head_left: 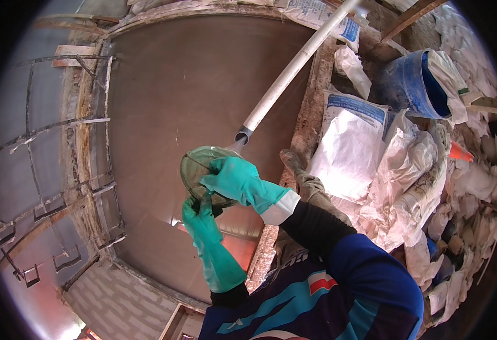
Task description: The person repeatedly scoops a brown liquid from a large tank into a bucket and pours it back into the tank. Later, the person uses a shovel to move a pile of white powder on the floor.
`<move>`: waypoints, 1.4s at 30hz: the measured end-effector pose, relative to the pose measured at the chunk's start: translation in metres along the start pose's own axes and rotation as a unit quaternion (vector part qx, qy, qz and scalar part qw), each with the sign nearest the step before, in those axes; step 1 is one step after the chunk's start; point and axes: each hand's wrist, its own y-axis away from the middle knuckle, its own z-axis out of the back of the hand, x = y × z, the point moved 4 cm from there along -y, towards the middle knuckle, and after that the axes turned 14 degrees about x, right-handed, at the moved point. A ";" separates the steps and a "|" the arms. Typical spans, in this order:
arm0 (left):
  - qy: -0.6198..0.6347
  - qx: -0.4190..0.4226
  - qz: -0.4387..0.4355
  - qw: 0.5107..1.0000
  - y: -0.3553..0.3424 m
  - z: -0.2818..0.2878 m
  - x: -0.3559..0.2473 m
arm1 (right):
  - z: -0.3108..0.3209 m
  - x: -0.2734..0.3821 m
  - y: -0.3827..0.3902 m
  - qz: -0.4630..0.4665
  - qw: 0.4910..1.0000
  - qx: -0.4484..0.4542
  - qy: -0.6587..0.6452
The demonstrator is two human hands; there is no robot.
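Over on the left there's a dark metal-bar frame (50,130) sitting above a flat grey surface, then a big rectangular tank (315,96) with rough, crusty edges, holding murky brown-grey liquid (175,85). Above that liquid, a bit below the middle of the view, is a greenish see-through round bowl (194,167); can't really tell how much is in it. The left hand (200,209), in a teal rubber glove, has its fingers closed on the bowl's near edge, and the right hand (237,178), same glove but with a white cuff, is bent around the bowl's right side, so both are holding it. A long white plastic pipe (299,62) slants down from the top right, with water (237,145) coming out of its dark open end right at the bowl's rim. Further right there's a white sack with a blue printed band (350,147), then a scuffed blue plastic barrel (401,85), tipped over, a whitish sack (449,85) hanging across its mouth.
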 end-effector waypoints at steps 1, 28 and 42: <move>-0.003 -0.001 -0.009 1.000 0.000 -0.003 -0.001 | 0.000 -0.002 0.001 0.002 1.000 0.001 -0.010; 0.074 -0.149 0.083 0.983 0.000 0.067 0.240 | -0.107 -0.030 -0.008 0.055 0.994 0.061 0.073; 0.243 -0.194 0.242 0.919 -0.048 0.053 0.697 | -0.378 -0.330 -0.210 -0.164 0.966 0.190 0.058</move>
